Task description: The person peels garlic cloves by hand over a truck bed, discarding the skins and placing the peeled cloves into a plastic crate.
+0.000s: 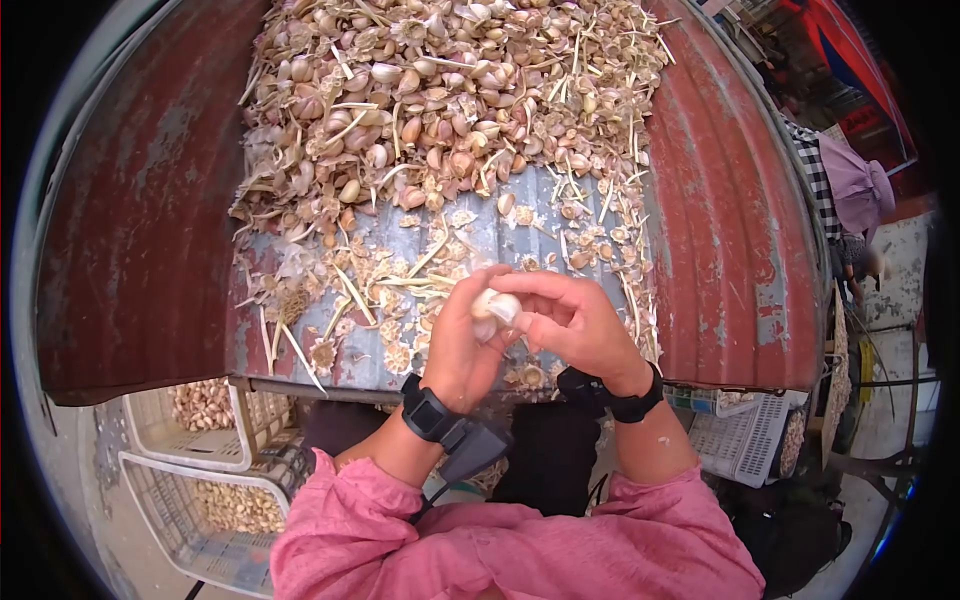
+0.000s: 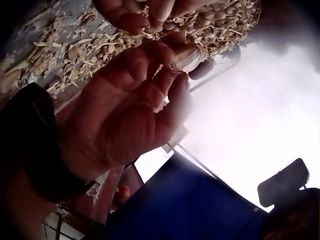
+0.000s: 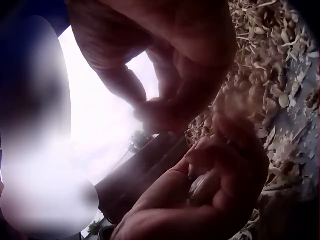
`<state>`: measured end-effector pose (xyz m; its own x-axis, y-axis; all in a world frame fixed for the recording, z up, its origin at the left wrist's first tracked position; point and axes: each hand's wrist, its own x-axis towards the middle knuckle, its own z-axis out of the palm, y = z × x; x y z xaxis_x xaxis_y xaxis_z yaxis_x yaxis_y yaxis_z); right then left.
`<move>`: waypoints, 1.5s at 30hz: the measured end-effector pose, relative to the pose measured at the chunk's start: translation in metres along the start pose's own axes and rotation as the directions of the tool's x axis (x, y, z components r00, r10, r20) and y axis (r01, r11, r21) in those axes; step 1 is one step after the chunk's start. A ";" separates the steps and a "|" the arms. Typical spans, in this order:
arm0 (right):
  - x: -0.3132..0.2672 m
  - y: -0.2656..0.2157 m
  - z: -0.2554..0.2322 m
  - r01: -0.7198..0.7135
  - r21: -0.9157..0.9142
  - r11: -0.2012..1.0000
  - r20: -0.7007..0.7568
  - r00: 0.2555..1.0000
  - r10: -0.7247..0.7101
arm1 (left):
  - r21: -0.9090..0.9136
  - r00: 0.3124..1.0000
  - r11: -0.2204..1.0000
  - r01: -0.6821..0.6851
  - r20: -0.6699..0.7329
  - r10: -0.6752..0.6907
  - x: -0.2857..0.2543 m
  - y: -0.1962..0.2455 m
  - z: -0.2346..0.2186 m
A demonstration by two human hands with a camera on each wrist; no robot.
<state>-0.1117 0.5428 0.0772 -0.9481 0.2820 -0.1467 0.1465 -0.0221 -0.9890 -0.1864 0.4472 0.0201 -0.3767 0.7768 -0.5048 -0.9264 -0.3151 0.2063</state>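
Observation:
Close over the near edge of the metal table, my left hand (image 1: 462, 345) holds pale garlic (image 1: 485, 328) in its curled fingers. The left wrist view shows a whitish clove (image 2: 187, 60) at those fingertips, and in the right wrist view a clove (image 3: 202, 187) lies within the same hand. Facing it, my right hand (image 1: 582, 322) pinches a white garlic clove (image 1: 503, 308) between thumb and fingers. That pinched clove (image 2: 161, 9) shows again at the top of the left wrist view. Fingers hide part of the garlic in every view.
A large heap of garlic cloves (image 1: 440, 100) covers the far table. Skins and stalks (image 1: 400, 330) litter the ridged metal (image 1: 480, 225) nearer. Red side panels (image 1: 730, 230) rise on both sides. Crates (image 1: 190, 465) with garlic stand below left; another crate (image 1: 740, 440) stands right. A person (image 1: 850, 185) is at right.

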 end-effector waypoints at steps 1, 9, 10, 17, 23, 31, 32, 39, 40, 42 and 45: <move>0.001 -0.004 0.003 -0.077 -0.221 0.972 -0.087 0.994 0.059 | -0.063 0.999 0.997 0.037 0.024 -0.035 0.000 0.000 0.001; 0.105 0.051 -0.059 -0.233 -0.802 0.550 -0.351 0.929 -0.120 | -0.129 0.996 0.992 0.011 -0.091 -0.023 0.005 0.001 -0.008; 0.112 0.055 -0.062 -0.226 -0.804 0.550 -0.346 0.930 -0.123 | -0.123 0.996 0.992 -0.028 -0.089 0.017 0.008 0.002 -0.009; 0.073 0.041 -0.065 -0.249 -0.173 0.953 -0.211 0.955 0.211 | -0.115 0.999 0.993 -0.037 -0.037 0.033 0.006 0.006 -0.011; 0.017 -0.002 -0.043 -0.031 0.125 0.992 -0.034 0.999 0.035 | -0.116 0.998 0.993 -0.030 -0.058 0.024 0.004 0.005 -0.008; -0.026 -0.100 0.008 0.536 0.362 0.763 0.529 0.556 -0.641 | -0.122 0.999 0.992 -0.014 -0.042 0.009 0.006 0.002 -0.009; -0.023 -0.111 0.012 0.482 0.479 0.733 0.595 0.436 -0.675 | -0.135 0.999 0.991 -0.009 -0.043 0.004 0.005 0.003 -0.007; -0.043 -0.130 0.038 0.716 0.283 0.639 0.481 0.470 -0.740 | -0.145 1.000 0.989 -0.010 -0.027 0.006 0.009 0.002 -0.010; -0.043 -0.129 0.040 0.749 0.268 0.605 0.464 0.450 -0.763 | -0.146 1.000 0.989 -0.011 -0.025 0.008 0.008 0.002 -0.011; -0.044 -0.129 0.043 0.783 0.241 0.573 0.452 0.432 -0.780 | -0.145 1.000 0.989 -0.011 -0.013 0.009 0.006 0.005 -0.009; -0.041 -0.129 0.042 0.801 0.232 0.552 0.419 0.429 -0.800 | -0.141 1.000 0.990 -0.015 -0.019 0.012 0.004 0.005 -0.009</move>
<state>-0.1038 0.4939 0.2095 -0.6425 -0.2630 0.7197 -0.7444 -0.0088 -0.6677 -0.1931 0.4438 0.0110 -0.3880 0.7625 -0.5177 -0.9116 -0.4004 0.0935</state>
